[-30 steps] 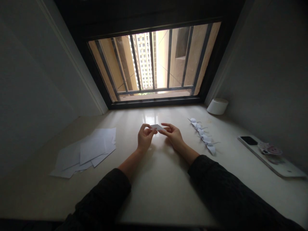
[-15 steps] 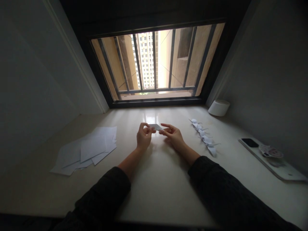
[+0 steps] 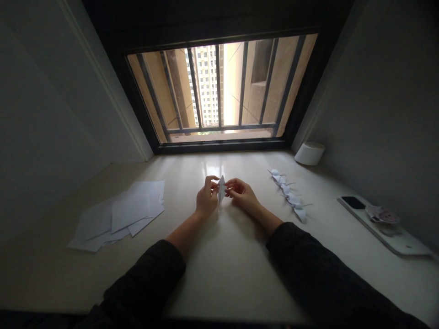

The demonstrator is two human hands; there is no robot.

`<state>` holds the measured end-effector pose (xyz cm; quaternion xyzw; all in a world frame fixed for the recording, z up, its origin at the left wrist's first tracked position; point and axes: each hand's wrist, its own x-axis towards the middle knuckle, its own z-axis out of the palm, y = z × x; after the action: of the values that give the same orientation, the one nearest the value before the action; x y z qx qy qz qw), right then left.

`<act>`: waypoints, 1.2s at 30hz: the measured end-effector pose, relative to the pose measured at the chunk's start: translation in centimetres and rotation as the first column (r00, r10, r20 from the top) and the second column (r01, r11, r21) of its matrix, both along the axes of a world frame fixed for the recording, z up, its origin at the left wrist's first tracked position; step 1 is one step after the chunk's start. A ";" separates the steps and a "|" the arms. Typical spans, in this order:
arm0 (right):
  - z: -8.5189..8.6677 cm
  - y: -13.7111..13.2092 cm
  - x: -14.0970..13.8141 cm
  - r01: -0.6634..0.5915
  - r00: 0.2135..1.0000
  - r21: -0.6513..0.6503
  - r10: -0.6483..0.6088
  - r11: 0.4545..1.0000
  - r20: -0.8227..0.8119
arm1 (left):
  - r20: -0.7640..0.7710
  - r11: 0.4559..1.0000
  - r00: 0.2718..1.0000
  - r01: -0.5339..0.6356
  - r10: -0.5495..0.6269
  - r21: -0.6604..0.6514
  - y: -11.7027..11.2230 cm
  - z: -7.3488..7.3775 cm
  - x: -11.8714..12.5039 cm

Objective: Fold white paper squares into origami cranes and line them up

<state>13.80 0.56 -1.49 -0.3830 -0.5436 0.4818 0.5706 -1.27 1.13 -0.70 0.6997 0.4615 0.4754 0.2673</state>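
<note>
A small folded white paper (image 3: 221,189) stands on end between my hands, its pointed tip upward, above the pale sill. My left hand (image 3: 207,196) grips it from the left, thumb and fingers closed on its edge. From the other side my right hand (image 3: 243,194) has its fingertips pinched at the paper's right face. The exact contact of the right fingertips is too small to make out fully. To the right of that hand, several folded paper cranes (image 3: 285,188) form a slanting row.
Loose white paper sheets (image 3: 132,208) lie in an overlapping pile at the left. A phone (image 3: 377,233) with a round grip on its back rests at the right. Beside the barred window (image 3: 219,91) is a white cylindrical object (image 3: 309,153).
The folded paper has turned from lying nearly flat to standing upright with its point up. My right fingers have curled in closer to it. The view has shifted slightly.
</note>
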 end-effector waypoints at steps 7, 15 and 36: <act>-0.1 -0.2 0.3 0.016 0.997 -0.023 -0.014 1.000 0.079 | 0.076 0.999 0.997 -0.030 0.033 -0.038 0.2 -0.2 -0.1; -0.8 0.4 0.6 0.144 0.989 0.030 -0.144 0.989 0.019 | 0.217 0.995 0.974 0.077 -0.063 -0.057 0.5 -0.2 0.1; -0.4 0.2 0.7 0.077 0.997 -0.034 -0.077 0.996 -0.023 | 0.277 0.986 0.951 0.160 -0.140 -0.050 0.4 0.0 0.1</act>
<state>14.47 0.79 -1.87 -0.4073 -0.5135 0.4730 0.5888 -1.15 1.57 -0.67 0.6506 0.3826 0.5285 0.3887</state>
